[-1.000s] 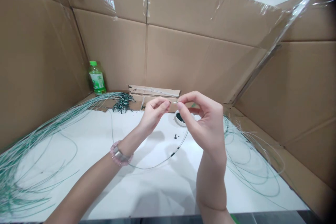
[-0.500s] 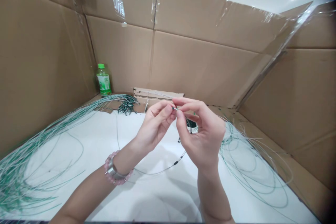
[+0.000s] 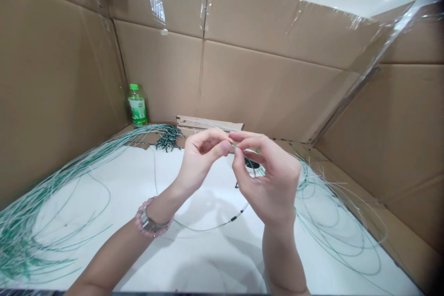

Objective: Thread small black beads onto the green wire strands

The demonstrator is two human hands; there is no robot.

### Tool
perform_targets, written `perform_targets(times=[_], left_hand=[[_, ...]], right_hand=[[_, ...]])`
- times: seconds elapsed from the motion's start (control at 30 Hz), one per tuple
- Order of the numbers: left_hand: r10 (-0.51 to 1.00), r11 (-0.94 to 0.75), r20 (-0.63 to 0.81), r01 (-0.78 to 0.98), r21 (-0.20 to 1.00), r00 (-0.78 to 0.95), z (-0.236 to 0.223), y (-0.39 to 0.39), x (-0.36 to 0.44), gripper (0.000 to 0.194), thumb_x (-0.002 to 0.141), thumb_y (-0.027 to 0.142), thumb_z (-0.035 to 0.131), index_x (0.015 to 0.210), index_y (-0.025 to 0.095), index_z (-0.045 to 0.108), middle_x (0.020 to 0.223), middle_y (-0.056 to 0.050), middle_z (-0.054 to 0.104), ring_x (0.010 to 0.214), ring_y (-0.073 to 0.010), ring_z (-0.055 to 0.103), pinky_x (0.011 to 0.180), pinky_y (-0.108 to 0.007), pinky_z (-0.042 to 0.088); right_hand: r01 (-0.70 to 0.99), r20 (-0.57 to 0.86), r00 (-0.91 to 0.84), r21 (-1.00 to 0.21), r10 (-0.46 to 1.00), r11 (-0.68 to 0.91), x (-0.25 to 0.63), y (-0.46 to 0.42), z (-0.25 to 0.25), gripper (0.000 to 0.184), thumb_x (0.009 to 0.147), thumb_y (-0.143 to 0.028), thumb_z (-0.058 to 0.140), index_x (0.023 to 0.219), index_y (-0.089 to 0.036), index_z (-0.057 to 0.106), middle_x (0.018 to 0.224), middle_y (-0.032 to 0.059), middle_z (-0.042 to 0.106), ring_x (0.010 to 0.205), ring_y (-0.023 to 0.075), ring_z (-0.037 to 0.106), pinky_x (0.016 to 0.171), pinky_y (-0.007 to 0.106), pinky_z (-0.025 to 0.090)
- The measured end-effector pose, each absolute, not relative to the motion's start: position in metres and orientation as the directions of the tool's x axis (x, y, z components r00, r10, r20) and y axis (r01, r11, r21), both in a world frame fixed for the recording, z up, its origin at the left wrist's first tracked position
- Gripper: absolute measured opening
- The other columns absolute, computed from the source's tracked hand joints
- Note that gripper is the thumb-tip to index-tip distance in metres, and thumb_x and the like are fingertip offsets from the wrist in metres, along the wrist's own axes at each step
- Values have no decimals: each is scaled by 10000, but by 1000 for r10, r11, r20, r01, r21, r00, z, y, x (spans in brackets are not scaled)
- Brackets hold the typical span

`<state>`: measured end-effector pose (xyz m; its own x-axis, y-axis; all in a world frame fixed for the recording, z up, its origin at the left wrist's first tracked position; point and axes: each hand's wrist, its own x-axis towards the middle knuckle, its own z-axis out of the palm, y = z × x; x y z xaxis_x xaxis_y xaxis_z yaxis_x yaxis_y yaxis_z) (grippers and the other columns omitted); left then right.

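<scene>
My left hand (image 3: 203, 162) and my right hand (image 3: 267, 178) meet in front of me, their fingertips pinching the end of a thin beaded wire (image 3: 217, 226) at about the same spot. The wire sags from my fingers toward the white work surface (image 3: 208, 259), with small black beads (image 3: 234, 217) strung on its low part. Behind my right hand, a small white bowl of dark beads (image 3: 251, 164) is partly hidden. A few loose dark beads (image 3: 236, 185) lie by my right palm.
Long green-and-white wires (image 3: 41, 222) fan out on the left, ending in beaded tips (image 3: 169, 139) at the back. More coils (image 3: 335, 226) lie on the right. Taped cardboard walls (image 3: 270, 88) surround the surface, and a green-capped bottle (image 3: 138, 106) stands in the back corner.
My hands have come closer together, and their fingertips now meet on the wire end. The view has shifted slightly since the oldest frame, and the bowl is more hidden behind my right hand.
</scene>
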<state>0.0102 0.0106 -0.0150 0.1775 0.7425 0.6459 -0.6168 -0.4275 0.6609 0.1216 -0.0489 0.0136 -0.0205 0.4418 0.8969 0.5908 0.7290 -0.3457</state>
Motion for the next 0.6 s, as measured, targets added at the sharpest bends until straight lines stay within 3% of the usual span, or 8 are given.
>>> perform_targets(times=[0.17, 0.37, 0.6], left_hand=[[631, -638, 764, -471, 610, 134, -12, 13, 2, 13, 761, 185, 672, 752, 188, 681, 731, -3, 618, 661, -80, 584, 594, -176, 494], [636, -671, 766, -424, 609, 93, -10, 9, 2, 8, 750, 180, 680, 750, 180, 688, 758, -22, 634, 687, -101, 612, 594, -191, 516], [604, -714, 793, -386, 584, 83, -6, 5, 1, 64, 760, 150, 664, 774, 197, 704, 772, -17, 659, 696, -86, 629, 593, -160, 514]], right_hand=[[602, 902, -36, -324, 430, 730, 122, -49, 14, 149, 765, -52, 559, 780, -200, 561, 869, 21, 692, 812, 128, 668, 658, 226, 598], [588, 915, -25, -313, 403, 746, 119, -44, 11, 139, 770, -63, 563, 775, -201, 573, 849, 19, 691, 790, 134, 670, 647, 236, 600], [478, 885, 41, -424, 463, 769, 120, -45, 13, 121, 764, -80, 589, 790, -198, 589, 862, 19, 704, 781, 139, 683, 615, 227, 596]])
